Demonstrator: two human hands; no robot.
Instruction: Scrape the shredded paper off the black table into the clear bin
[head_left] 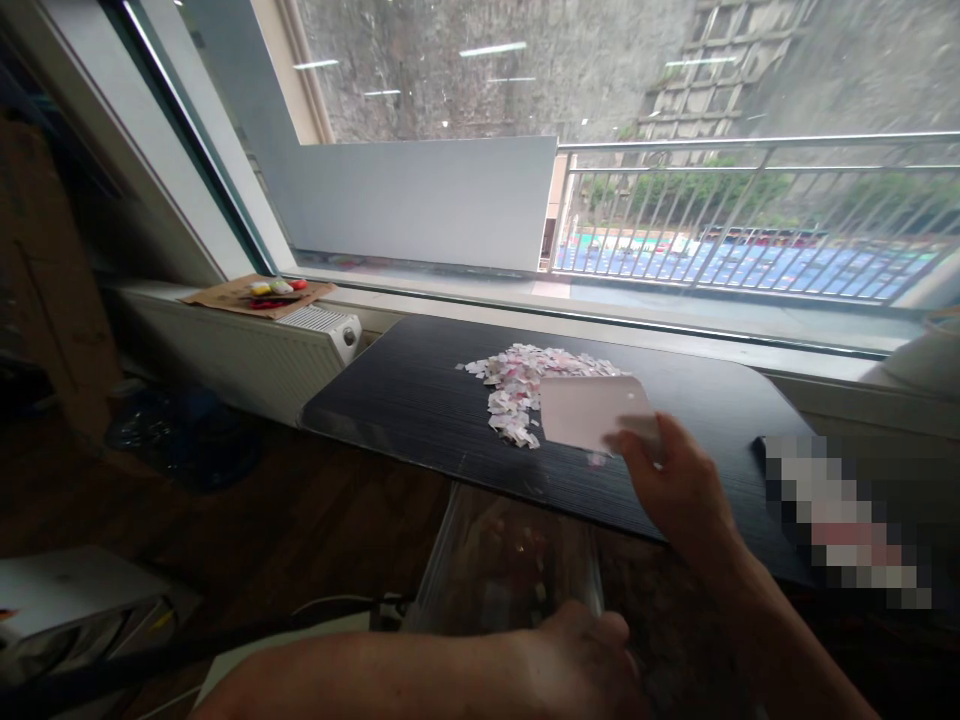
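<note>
A pile of small white and pink paper scraps (521,380) lies on the dark table top (420,400). My right hand (671,480) grips a flat white scraper card (589,410) whose left edge rests against the right side of the pile. Below the table's near edge, my left hand (585,650) holds a clear plastic container (502,555) with a few scraps inside it. The container sits just under the table edge, in front of the pile.
A white radiator (247,350) stands at the left under the window, with a piece of cardboard (255,295) and small coloured items on it. A blurred patch (847,520) covers something on the table's right. The wooden floor shows at left.
</note>
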